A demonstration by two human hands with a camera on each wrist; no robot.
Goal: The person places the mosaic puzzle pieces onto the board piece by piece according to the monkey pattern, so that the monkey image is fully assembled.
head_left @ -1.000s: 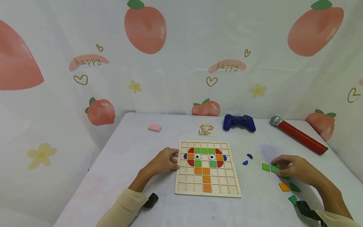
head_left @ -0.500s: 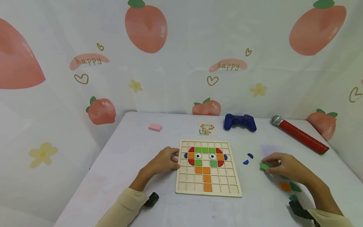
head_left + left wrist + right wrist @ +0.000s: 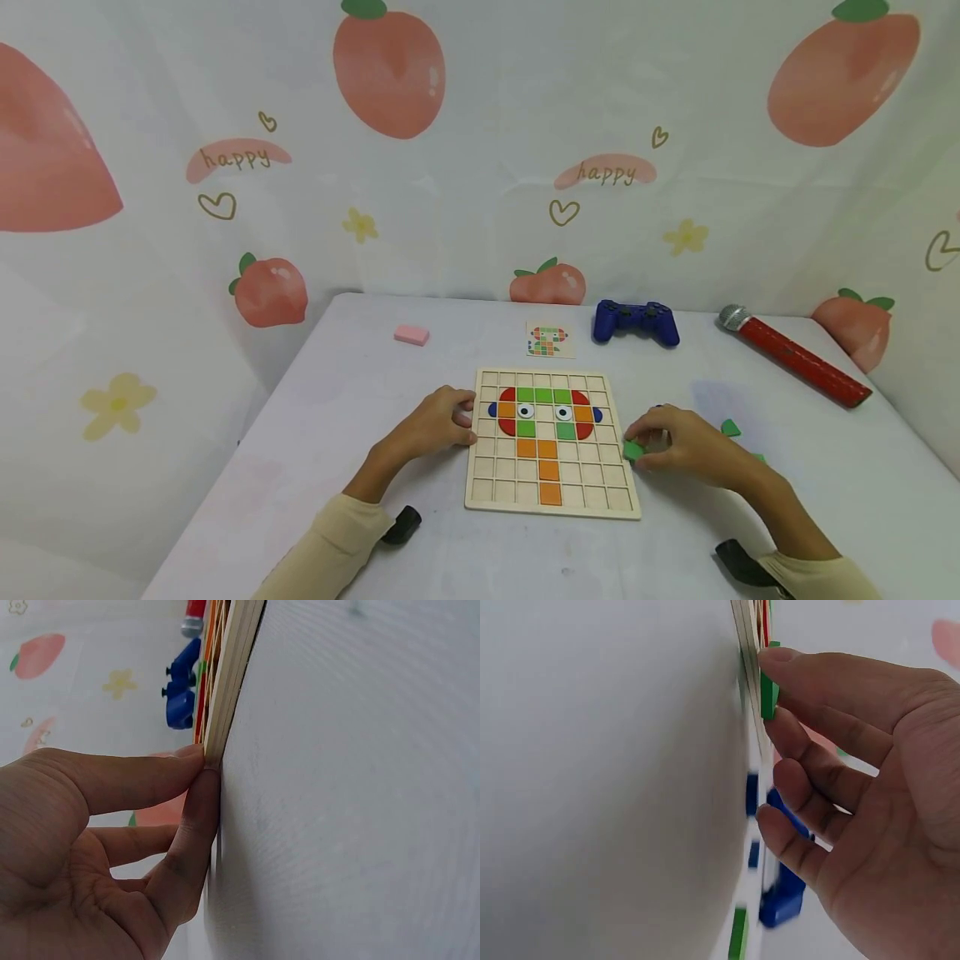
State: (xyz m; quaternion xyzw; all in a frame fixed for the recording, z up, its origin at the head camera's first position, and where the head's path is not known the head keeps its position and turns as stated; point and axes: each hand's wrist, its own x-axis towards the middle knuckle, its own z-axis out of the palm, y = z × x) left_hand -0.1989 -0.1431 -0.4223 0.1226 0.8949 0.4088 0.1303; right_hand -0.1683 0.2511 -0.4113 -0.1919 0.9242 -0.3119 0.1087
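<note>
A white backdrop (image 3: 465, 200) printed with peaches (image 3: 388, 75) rises behind a white table (image 3: 352, 375).

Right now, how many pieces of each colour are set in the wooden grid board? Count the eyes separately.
Red quarter-circles: 4
Orange squares: 6
Green squares: 5
Blue semicircles: 2
Eye pieces: 2
Total: 19

Beige sleeves (image 3: 330, 542) and black wrist devices (image 3: 402, 526) are worn.
</note>
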